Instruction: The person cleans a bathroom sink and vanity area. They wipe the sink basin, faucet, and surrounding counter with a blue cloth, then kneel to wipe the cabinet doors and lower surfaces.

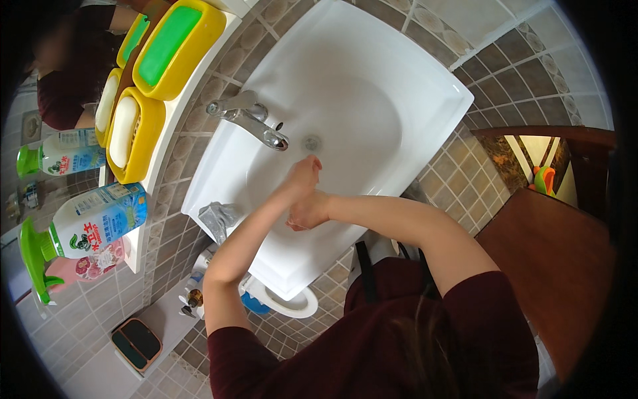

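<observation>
Maroon shirt [372,339]; hands [304,177] [310,211], seemingly in contact, over a glossy white sink [379,60].

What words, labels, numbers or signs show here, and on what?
Spray bottle: large red lettering, legible but not copied here; its smaller print is too small to read.
Reflected bottle: red lettering, too small to read surely.
Sink and tap: no text that I can make out.

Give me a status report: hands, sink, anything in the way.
Left hand and right hand close together over white sink, no held object visible. Faucet overhangs sink. Crumpled grey item on sink edge, apart from both hands.
</observation>
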Action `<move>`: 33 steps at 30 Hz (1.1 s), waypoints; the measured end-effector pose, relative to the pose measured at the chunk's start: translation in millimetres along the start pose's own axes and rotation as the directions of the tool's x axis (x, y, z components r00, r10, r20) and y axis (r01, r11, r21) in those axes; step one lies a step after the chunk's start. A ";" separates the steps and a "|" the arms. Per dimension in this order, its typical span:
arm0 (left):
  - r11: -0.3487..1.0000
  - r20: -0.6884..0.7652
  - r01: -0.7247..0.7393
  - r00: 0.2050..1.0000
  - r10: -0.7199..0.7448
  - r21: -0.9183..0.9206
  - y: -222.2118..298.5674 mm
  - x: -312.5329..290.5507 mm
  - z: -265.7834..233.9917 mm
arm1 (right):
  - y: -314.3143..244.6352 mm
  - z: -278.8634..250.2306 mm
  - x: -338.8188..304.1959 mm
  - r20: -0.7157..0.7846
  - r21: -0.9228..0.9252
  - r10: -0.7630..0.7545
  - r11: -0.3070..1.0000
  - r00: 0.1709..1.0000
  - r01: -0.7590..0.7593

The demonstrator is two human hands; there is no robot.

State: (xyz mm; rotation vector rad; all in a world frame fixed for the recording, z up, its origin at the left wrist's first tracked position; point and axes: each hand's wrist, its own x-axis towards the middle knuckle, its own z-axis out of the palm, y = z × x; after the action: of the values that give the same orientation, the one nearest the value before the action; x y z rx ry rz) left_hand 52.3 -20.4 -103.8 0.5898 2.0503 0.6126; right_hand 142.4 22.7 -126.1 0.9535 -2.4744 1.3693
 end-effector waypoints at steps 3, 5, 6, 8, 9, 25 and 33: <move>0.931 -0.009 0.145 0.988 -0.157 -0.335 16.1 -5.0 -8.0 | -3.8 -28.5 -0.7 0.296 -0.109 0.068 0.993 0.953 -0.036; 0.703 0.059 0.170 0.982 -0.179 -0.691 32.5 -19.5 -19.1 | -6.5 -55.3 -8.2 -0.038 -0.107 -0.101 0.990 0.994 0.096; 0.526 0.067 0.113 0.992 -0.107 -0.843 34.0 -32.0 -21.1 | -8.5 -67.9 -14.6 -0.202 -0.112 -0.187 0.980 0.961 0.168; 0.309 -0.005 0.000 1.000 -0.015 -0.951 37.3 -53.2 -6.8 | -20.8 -89.1 -31.6 -0.498 0.147 0.125 0.987 0.858 -0.058; 0.300 -0.058 -0.055 0.998 -0.002 -0.952 42.0 -61.2 10.5 | -28.0 -100.4 -41.5 -0.588 0.296 0.300 0.944 0.751 -0.146; 0.818 -0.732 -0.300 0.651 -0.201 -0.491 185.2 -94.2 273.0 | -37.3 -220.2 -304.3 0.127 0.229 0.671 0.696 0.730 -0.680; 0.847 -0.618 -0.173 0.757 -0.212 -0.502 132.0 -85.7 338.2 | 10.1 -202.7 -339.5 0.246 0.297 0.538 0.750 0.806 -0.591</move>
State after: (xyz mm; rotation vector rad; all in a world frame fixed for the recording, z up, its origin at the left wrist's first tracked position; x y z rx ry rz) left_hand 406.1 94.6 -131.9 -0.0132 2.3475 1.4929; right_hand 370.1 344.4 -160.8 0.3367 -2.8184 2.0652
